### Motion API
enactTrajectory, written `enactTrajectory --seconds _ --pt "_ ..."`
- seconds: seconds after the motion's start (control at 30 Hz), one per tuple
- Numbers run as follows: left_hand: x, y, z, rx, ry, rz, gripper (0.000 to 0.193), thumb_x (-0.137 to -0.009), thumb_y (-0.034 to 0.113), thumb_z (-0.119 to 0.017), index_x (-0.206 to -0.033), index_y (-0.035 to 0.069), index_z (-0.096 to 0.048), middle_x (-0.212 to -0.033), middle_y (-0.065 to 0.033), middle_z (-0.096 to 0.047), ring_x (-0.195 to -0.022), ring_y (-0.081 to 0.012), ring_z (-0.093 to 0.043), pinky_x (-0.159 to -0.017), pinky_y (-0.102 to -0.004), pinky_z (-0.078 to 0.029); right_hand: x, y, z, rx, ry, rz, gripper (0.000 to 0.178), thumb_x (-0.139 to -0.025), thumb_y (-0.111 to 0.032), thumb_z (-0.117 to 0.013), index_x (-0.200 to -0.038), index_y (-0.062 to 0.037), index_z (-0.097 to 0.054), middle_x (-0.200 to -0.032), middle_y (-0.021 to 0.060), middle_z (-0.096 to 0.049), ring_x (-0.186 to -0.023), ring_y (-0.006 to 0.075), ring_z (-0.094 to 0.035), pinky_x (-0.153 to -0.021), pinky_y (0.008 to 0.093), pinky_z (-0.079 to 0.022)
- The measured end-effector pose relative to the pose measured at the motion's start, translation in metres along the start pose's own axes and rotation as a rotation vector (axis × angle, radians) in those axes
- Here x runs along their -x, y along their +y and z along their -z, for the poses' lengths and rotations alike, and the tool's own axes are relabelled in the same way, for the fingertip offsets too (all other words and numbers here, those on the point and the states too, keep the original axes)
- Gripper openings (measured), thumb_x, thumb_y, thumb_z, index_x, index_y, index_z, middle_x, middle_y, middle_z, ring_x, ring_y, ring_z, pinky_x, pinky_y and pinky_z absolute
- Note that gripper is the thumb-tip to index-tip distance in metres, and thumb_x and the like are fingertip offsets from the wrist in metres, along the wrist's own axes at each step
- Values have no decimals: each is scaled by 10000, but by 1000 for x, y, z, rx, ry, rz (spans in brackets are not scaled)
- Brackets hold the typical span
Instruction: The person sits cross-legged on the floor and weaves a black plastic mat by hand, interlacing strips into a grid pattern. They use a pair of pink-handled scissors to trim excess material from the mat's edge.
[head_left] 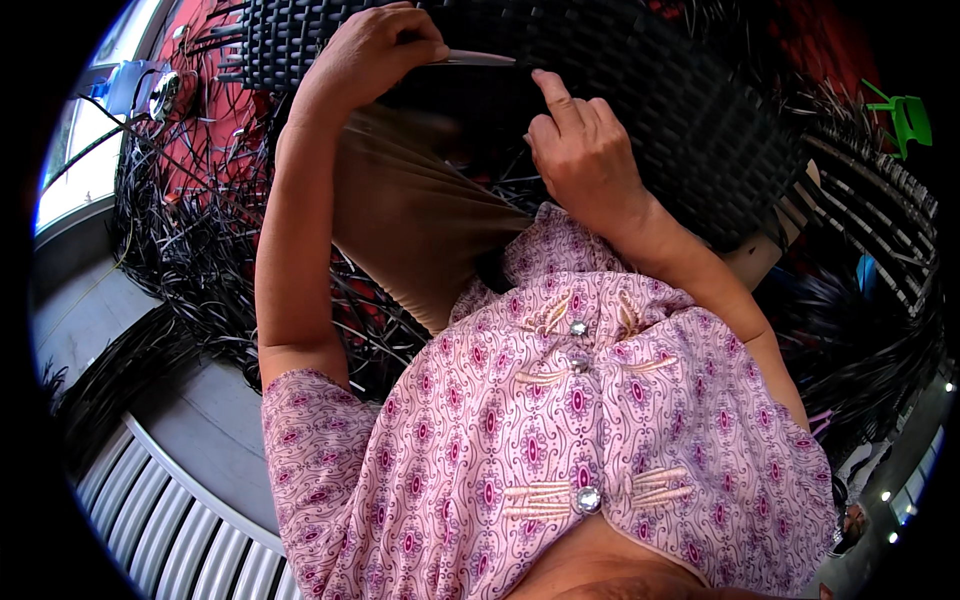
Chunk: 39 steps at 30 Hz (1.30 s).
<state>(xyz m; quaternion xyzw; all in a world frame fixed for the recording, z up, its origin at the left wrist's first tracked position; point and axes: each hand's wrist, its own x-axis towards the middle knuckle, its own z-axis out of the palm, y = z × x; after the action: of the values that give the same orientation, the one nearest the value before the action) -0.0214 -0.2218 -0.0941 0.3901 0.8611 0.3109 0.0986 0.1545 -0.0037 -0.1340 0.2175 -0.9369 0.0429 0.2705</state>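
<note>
A black woven panel of wicker-like strips spans the top of the view, with loose strip ends at its left and right edges. My left hand is closed in a pinch on a thin pale strip-like piece that tapers to the right; I cannot make out its exact kind. Right of its tip is my right hand, index finger stretched toward the dark weave and the other fingers curled. Nothing shows in that hand. Whether its fingertip touches the weave is hard to tell in the dark.
Brown cloth covers my leg below the panel. Tangled black strips are heaped on the left, over red material. A grey-white slatted seat stands at lower left. A green plastic object lies far right, near banded strip bundles.
</note>
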Motion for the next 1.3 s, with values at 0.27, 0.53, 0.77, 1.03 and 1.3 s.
enactTrajectory --seconds 0.27,0.53,0.77,1.03,1.3 --pt "4 0 -1 12 -30 188 187 -881 205 -738 -900 20 -719 -792 -32 -637 -733 -118 -562 -692 -301 -459 -4 6 2 -172 -14 -73 128 -758 -60 -694 -708 -32 -580 -1262 257 -646 -713 211 -633 -721 351 -527" --pt "8 6 -1 -2 16 175 193 -868 214 -751 -889 23 -727 -795 -25 -643 -739 -111 -566 -700 -297 -462 -1 6 7 -253 -55 -87 173 -754 -82 -764 -720 -33 -601 -1328 262 -603 -778 248 -674 -766 373 -577" --pt "6 -8 1 49 -9 137 178 -856 193 -760 -894 22 -731 -790 -6 -645 -752 -94 -570 -718 -277 -467 -5 11 9 -310 -158 -98 178 -761 -74 -767 -721 -21 -602 -1348 277 -587 -864 277 -713 -753 372 -602" --pt "10 -10 1 78 -21 206 143 -852 172 -753 -888 35 -731 -776 3 -640 -754 -76 -564 -714 -274 -462 2 12 8 -414 -111 -72 188 -780 -83 -769 -728 -26 -597 -1370 270 -570 -913 297 -730 -773 372 -607" --pt "9 6 3 -19 51 -25 136 -898 155 -701 -915 21 -698 -819 -44 -583 -793 -152 -595 -738 -294 -467 4 12 8 -465 -133 -149 170 -801 -109 -778 -770 -47 -623 -1385 174 -546 -812 242 -722 -723 351 -603"
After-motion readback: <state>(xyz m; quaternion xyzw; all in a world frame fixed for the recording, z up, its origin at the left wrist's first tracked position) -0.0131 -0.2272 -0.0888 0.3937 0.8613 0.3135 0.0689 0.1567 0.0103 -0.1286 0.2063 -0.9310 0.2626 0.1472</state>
